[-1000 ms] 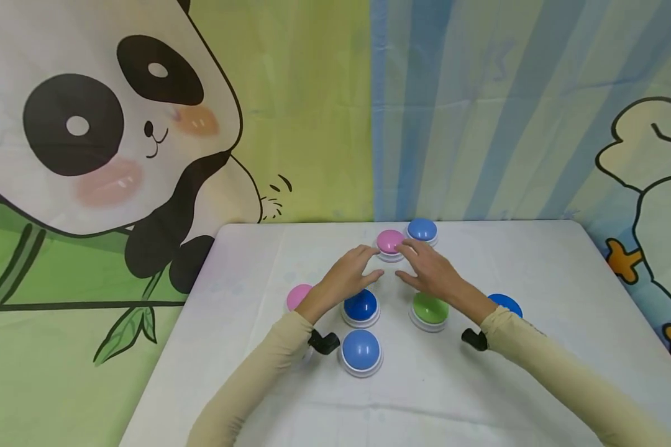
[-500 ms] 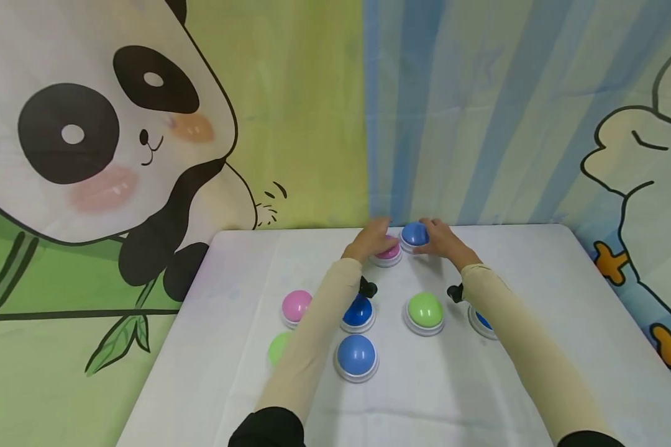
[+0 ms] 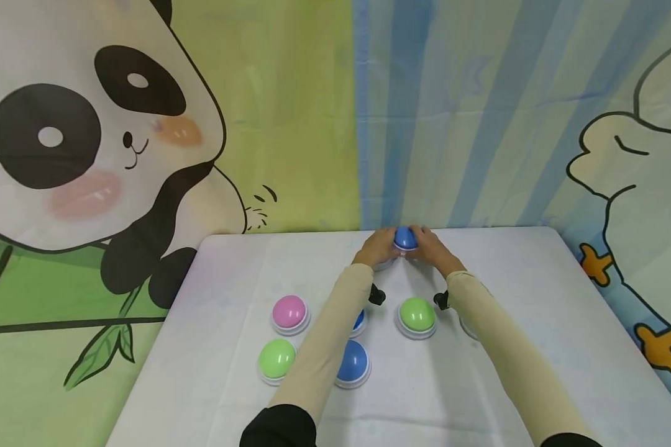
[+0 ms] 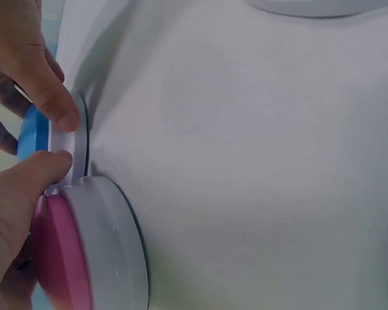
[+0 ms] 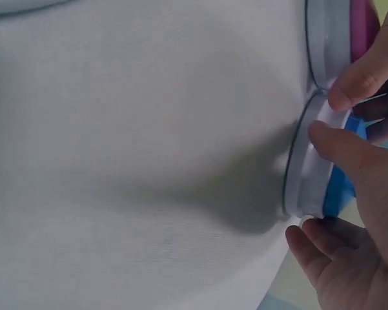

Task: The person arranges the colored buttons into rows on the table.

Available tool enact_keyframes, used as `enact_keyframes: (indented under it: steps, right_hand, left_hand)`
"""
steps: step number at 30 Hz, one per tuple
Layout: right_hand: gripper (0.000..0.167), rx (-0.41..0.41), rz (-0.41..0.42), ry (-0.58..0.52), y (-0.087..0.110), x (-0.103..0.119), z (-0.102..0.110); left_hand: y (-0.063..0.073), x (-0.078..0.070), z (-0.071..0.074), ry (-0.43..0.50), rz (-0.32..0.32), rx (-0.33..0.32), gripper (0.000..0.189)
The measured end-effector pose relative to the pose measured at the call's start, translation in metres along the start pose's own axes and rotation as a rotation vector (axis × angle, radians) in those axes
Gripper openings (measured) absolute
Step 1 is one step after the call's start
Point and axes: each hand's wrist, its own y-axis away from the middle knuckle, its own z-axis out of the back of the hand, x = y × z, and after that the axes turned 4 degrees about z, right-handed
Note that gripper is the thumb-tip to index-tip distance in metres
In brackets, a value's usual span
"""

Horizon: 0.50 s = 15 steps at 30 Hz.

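Note:
At the far edge of the white table, a blue dome push button with a round white base is held between my two hands. My left hand reaches across a pink push button, its thumb on the blue button's white base in the left wrist view. From the other side my right hand grips the same base, thumb on the near side and fingers curled behind. The pink button touches the blue one's base in the right wrist view; in the head view my left hand hides its dome.
Nearer on the table stand a pink button, a green button, a blue button and another green button. My sleeves partly cover a dark blue button and a white base. Printed cloth hangs behind.
Both hands have reached forward to the far buttons, then closed in around the blue one from left and right. The head view has shifted slightly, uncovering the left green button.

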Motion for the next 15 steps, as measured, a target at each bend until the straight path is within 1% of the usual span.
enact_keyframes:
  steps: [3,5,7,10,11,15]
  right_hand:
    - [0.074,-0.027,0.019,-0.035,0.001,-0.004,-0.005]
    - [0.074,-0.048,0.039,-0.044,0.002,-0.006,-0.008]
    - [0.074,-0.07,0.057,-0.059,0.003,-0.009,-0.01]
    - [0.077,-0.099,0.063,-0.078,0.005,-0.013,-0.007]
    - [0.077,-0.106,0.067,-0.083,0.006,-0.013,-0.005]
    - [0.078,-0.133,0.093,-0.073,0.009,-0.015,0.01]
  left_hand:
    - [0.0,-0.001,-0.005,-0.068,-0.04,-0.049,0.052]
    - [0.0,-0.002,-0.009,-0.105,-0.076,-0.094,0.049]
    - [0.001,-0.004,-0.012,-0.104,-0.107,-0.136,0.046]
    - [0.001,-0.005,-0.012,-0.077,-0.133,-0.163,0.043]
    - [0.001,-0.006,-0.011,-0.072,-0.136,-0.164,0.042]
    - [0.001,-0.009,-0.001,-0.065,-0.14,-0.155,0.046]
